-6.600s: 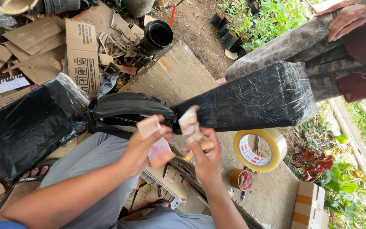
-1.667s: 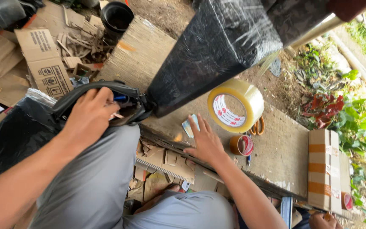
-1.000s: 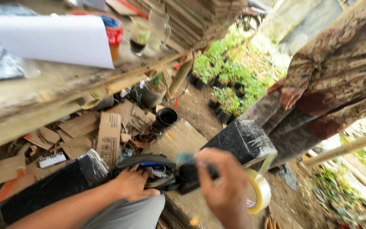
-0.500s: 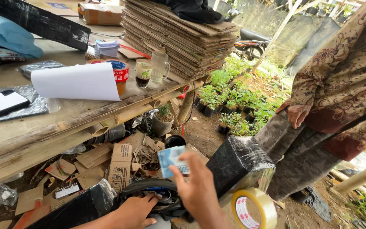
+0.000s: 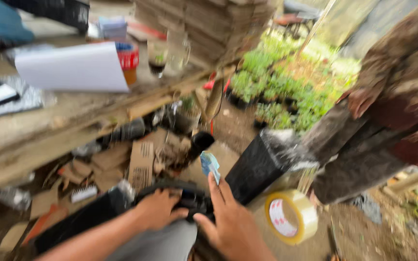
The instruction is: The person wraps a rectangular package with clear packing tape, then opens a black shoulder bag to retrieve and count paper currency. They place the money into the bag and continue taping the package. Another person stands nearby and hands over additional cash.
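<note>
Fingers [image 5: 172, 200] of the left hand [image 5: 158, 210] curled down over the black strap [image 5: 189, 200] at the middle of the long black wrapped bundle [image 5: 262, 164], closed on it. Right hand [image 5: 233, 227] just beside, fingers extended upward and lightly pinching a small blue-and-white slip [image 5: 210, 164] at its lower edge (blurred, so kind of paper unclear). Slip raised just above the strap, against the near end of the bundle's plastic-wrapped right half. Step in hand, by the look of it: bringing the slip to the bundle while steadying the strap; next move likely calling for a flat spot on the wrap and something to fix it there. Roll of clear tape [image 5: 291, 217] standing on edge just right of the bundle, untouched. Beyond the bundle, a wooden bench [image 5: 49, 130] with a white sheet [image 5: 73, 67], a red-banded cup [image 5: 127, 60] and a glass holding a dark drink [image 5: 156, 58]. Small black pots of green seedlings [image 5: 272, 96] on the ground behind; another person's patterned sleeve [image 5: 393, 96] to the right.
</note>
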